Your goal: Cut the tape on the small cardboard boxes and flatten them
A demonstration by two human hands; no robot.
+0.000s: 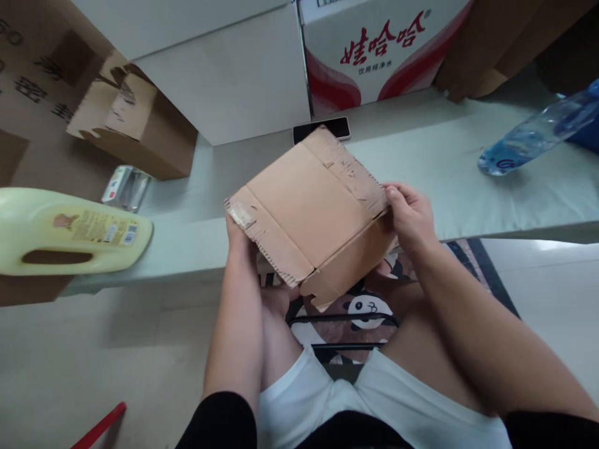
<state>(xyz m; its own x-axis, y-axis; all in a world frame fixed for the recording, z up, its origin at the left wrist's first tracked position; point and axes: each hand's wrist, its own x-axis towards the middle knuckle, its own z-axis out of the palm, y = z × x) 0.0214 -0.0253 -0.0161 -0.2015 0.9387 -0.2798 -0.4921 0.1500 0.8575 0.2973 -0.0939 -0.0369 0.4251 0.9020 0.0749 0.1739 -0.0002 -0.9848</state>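
Note:
A brown cardboard box (309,202), partly unfolded with creased flaps and ragged edges, is held tilted above my lap at the table's front edge. My left hand (238,234) grips its left corner, with most of the fingers hidden beneath the cardboard. At the right corner my right hand (412,215) pinches the edge between thumb and fingers. One flap hangs down toward my knees. Just behind the box, a dark-screened phone (337,128) lies flat on the table.
The table (421,162) has a pale green cloth. To the left are a yellow jug (107,218), a small clear container (126,187) and a brown carton (159,131). White boxes (234,87) stand behind; a water bottle (528,140) lies at right. A panda-patterned mat (369,308) is below.

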